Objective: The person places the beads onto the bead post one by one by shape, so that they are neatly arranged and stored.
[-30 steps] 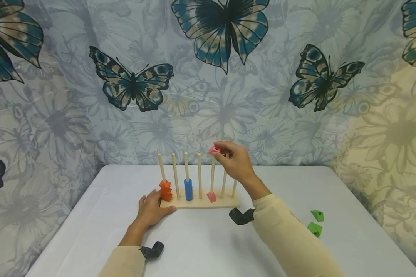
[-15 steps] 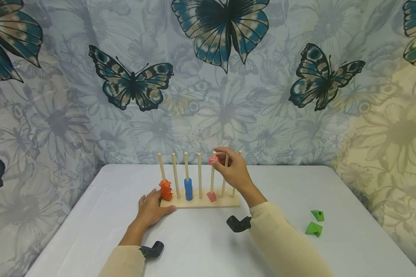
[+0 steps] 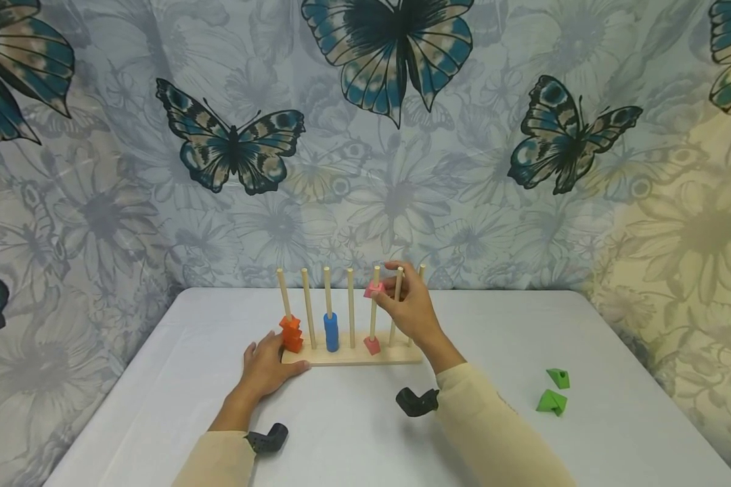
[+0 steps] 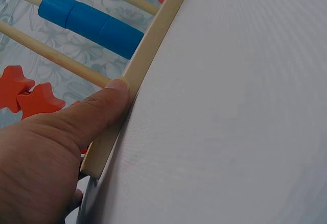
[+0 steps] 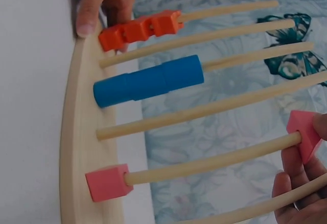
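A wooden peg stand (image 3: 353,360) with several upright pegs stands on the table. My left hand (image 3: 264,368) holds the stand's left end, its thumb (image 4: 102,106) on the front edge and the other fingers partly hidden behind. My right hand (image 3: 413,308) pinches a pink block (image 3: 374,289), threaded near the top of its peg (image 5: 219,162). Another pink block (image 5: 109,183) sits at the foot of that same peg. Orange star-shaped beads (image 3: 291,333) are stacked on the leftmost peg, and blue cylinders (image 5: 148,81) fill the lower part of another.
Two green blocks (image 3: 551,402) lie on the white table (image 3: 499,439), right of the stand beyond my right forearm. Behind the table hangs a butterfly-print cloth (image 3: 396,203). Bare pegs (image 3: 350,308) rise between the filled ones.
My right hand has brought the pink block from above the peg's tip down onto the peg, a little below the top. The left hand and stand have stayed put.
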`<act>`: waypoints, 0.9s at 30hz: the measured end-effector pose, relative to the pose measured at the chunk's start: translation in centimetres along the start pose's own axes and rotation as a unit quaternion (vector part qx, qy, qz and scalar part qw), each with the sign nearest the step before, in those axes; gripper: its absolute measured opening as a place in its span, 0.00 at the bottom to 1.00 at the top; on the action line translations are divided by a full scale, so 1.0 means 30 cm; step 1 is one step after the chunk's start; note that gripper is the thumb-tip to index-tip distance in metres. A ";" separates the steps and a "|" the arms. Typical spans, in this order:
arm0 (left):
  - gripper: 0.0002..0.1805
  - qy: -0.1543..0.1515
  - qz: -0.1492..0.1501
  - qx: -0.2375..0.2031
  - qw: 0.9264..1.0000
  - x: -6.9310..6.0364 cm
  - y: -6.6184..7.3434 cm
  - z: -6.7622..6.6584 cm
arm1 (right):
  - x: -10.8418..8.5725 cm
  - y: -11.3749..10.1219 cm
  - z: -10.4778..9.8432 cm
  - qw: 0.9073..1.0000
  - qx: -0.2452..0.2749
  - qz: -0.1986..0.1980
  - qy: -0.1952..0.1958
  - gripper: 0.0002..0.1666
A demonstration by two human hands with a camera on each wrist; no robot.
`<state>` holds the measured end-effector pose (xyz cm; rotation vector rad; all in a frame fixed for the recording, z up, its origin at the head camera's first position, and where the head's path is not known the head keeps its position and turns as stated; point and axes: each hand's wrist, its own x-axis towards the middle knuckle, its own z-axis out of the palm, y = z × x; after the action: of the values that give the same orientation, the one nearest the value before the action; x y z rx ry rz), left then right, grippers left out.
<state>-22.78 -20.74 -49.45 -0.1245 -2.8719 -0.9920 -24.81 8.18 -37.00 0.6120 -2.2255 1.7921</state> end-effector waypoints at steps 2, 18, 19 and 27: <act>0.44 0.000 0.001 0.001 1.000 -0.002 0.001 -0.002 | -0.012 -0.025 0.002 1.000 0.000 0.012 -0.002 0.28; 0.45 -0.001 0.004 0.001 1.000 0.004 -0.006 0.002 | -0.048 -0.016 0.016 0.999 0.028 0.046 0.002 0.17; 0.45 -0.002 0.004 0.000 1.000 0.005 -0.006 0.002 | -0.050 -0.012 0.017 0.998 0.028 0.049 0.002 0.16; 0.45 -0.005 0.001 -0.002 1.000 0.004 -0.002 -0.001 | -0.066 0.024 0.033 0.997 -0.007 0.075 0.005 0.15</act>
<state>-22.91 -20.79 -49.45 -0.1333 -2.8784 -0.9993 -23.28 7.70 -38.68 0.4426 -2.3301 1.8419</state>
